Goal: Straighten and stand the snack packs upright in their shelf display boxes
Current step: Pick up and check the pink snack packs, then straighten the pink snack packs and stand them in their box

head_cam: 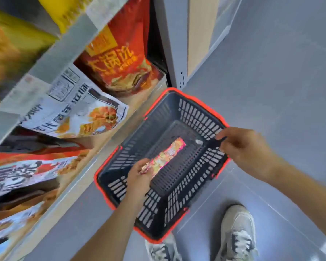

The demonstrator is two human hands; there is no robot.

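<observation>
A long, narrow snack pack (168, 156) in pink and yellow lies inside a dark grey shopping basket with a red rim (177, 193) on the floor. My left hand (139, 178) reaches into the basket and pinches the near end of that pack. My right hand (247, 149) grips the basket's black handle at its right rim. On the shelf to the left, a white noodle pack (73, 110) and a red pack (120, 59) lean at slants, and more packs (21, 176) lie below them.
The shelf's grey front edge (45, 65) runs diagonally across the upper left. A grey shelf upright (175, 44) stands behind the basket. Grey floor spreads to the right. My two sneakers (237, 234) stand just below the basket.
</observation>
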